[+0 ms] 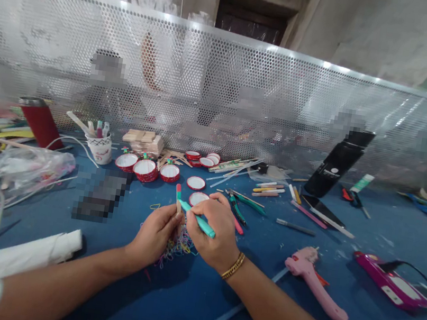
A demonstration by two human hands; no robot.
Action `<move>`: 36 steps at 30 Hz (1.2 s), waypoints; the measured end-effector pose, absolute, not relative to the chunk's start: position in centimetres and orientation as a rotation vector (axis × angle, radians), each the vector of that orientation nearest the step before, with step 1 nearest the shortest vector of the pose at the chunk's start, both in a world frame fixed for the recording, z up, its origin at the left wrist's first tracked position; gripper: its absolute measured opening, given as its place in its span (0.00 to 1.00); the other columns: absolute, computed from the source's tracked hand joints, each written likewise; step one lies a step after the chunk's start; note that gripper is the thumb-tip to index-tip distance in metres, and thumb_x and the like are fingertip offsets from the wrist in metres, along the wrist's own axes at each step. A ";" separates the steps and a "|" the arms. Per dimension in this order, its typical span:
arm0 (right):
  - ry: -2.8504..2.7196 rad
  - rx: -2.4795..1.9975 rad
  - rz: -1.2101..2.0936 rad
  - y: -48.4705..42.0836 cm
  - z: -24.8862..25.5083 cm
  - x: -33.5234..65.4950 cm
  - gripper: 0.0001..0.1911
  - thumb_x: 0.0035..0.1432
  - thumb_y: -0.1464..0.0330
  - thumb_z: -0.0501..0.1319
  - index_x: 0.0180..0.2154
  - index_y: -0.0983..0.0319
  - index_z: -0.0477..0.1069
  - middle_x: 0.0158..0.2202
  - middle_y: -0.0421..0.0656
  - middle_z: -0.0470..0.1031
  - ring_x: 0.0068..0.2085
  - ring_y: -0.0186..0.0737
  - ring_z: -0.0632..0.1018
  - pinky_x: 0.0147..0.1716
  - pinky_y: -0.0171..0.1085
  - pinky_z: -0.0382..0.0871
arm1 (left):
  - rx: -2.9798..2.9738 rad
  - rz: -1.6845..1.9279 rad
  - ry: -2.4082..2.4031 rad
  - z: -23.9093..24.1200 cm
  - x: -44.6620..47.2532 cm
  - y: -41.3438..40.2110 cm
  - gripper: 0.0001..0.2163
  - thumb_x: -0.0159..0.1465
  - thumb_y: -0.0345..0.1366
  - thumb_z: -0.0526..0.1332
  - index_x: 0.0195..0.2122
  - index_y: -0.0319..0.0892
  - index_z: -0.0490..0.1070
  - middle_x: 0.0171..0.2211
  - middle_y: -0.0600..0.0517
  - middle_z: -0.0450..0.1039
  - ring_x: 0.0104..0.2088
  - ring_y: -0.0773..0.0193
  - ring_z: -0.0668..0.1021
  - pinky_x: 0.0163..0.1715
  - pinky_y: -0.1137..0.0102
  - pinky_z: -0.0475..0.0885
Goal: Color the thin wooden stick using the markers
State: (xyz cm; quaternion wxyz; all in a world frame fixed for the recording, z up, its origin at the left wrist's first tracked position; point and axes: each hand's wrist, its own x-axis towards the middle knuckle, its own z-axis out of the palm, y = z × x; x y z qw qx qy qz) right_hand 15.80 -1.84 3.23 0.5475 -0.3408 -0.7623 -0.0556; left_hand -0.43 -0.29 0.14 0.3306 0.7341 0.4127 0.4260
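My left hand (154, 232) pinches a small wooden craft stick (178, 192) upright, its top end coloured red with a green band below. My right hand (217, 230) is closed around a teal marker pen (204, 225), whose tip meets the stick near the green band. Under both hands lies a tangle of colourful thin bands or threads (178, 248), partly covered by my fingers. Just beyond them are round red-rimmed white discs (196, 182), one partly hidden behind my right hand. A red pen (238, 227) rests beside that hand.
Pliers (237, 209), several markers (269, 189) and a pink glue gun (311, 281) lie to the right, with a black bottle (332, 170) behind. Leftward are a paper cup (99, 149), a red flask (40, 121) and a white roll (18, 254). A perforated metal screen (224, 87) bounds the back.
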 end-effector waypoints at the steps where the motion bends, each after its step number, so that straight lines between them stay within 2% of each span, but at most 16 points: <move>1: -1.810 -0.808 -0.128 -1.9 3.2 15.8 0.06 0.61 0.70 0.57 0.30 0.59 0.66 0.26 0.36 0.72 0.30 0.34 0.73 0.49 0.43 0.64 | 1.920 1.113 1.079 0.1 -0.4 -0.3 0.18 0.68 0.46 0.50 0.28 0.41 0.66 0.21 0.56 0.64 0.24 0.67 0.65 0.26 0.73 0.60; 7: -1.845 -0.834 -0.129 -1.9 3.3 15.7 0.07 0.61 0.69 0.57 0.29 0.59 0.66 0.26 0.36 0.72 0.29 0.34 0.73 0.49 0.43 0.63 | 1.941 1.123 1.067 0.2 -0.4 -0.3 0.17 0.69 0.46 0.50 0.30 0.41 0.68 0.22 0.55 0.64 0.24 0.67 0.65 0.26 0.72 0.60; 15: -1.767 -0.852 -0.200 -1.8 3.4 15.9 0.08 0.60 0.72 0.57 0.27 0.59 0.65 0.24 0.36 0.69 0.28 0.33 0.70 0.49 0.42 0.63 | 1.964 1.110 1.124 0.5 -0.4 -0.4 0.17 0.69 0.45 0.49 0.26 0.41 0.63 0.21 0.56 0.63 0.24 0.68 0.65 0.26 0.73 0.60; 27: -1.822 -0.812 -0.143 -1.8 3.3 15.8 0.07 0.62 0.69 0.57 0.29 0.59 0.66 0.26 0.37 0.72 0.29 0.34 0.71 0.49 0.43 0.63 | 1.973 1.128 1.089 0.3 -0.5 -0.3 0.16 0.69 0.46 0.51 0.33 0.40 0.70 0.26 0.54 0.68 0.27 0.65 0.67 0.29 0.72 0.61; 33: -1.838 -0.821 -0.135 -1.9 3.3 15.7 0.07 0.62 0.69 0.57 0.29 0.59 0.66 0.25 0.37 0.71 0.29 0.34 0.71 0.49 0.43 0.63 | 1.976 1.128 1.073 0.4 -0.5 -0.2 0.18 0.69 0.46 0.50 0.27 0.41 0.66 0.25 0.53 0.69 0.30 0.64 0.70 0.31 0.71 0.63; 36: -1.840 -0.823 -0.146 -1.9 3.4 15.7 0.08 0.62 0.69 0.56 0.29 0.59 0.66 0.25 0.37 0.71 0.29 0.34 0.70 0.49 0.43 0.63 | 1.985 1.143 1.090 0.4 -0.5 -0.2 0.17 0.69 0.45 0.50 0.27 0.41 0.66 0.26 0.53 0.70 0.30 0.64 0.70 0.32 0.71 0.63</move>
